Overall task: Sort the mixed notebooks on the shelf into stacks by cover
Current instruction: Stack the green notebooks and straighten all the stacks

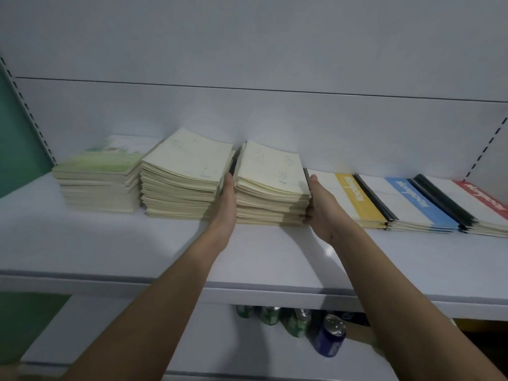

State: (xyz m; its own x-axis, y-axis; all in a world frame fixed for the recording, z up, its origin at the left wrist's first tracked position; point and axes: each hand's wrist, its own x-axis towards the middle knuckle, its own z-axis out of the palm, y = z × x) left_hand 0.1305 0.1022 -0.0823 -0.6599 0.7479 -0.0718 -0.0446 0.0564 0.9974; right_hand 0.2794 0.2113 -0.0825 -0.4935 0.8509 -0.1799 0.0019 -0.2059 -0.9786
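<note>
Both hands are squeezing one cream stack (270,185) from either side on the white shelf (137,251). The left hand (226,199) lies flat against the stack's left edge, fingers straight and tucked into the narrow gap next to the taller cream stack (184,174). The right hand (320,204) presses the right edge, fingers straight too, so neither grip is curled round anything, just flat palms on the sides.

Further left sits a green-cover stack (99,182), touching the taller cream one. Just right of the right hand are three low stacks with black spines: a yellow-band stack (357,199), then a blue-band stack (412,204), then a red-band stack (478,207), each overlapping the next. Some drink cans (288,323) lie on the lower shelf.
</note>
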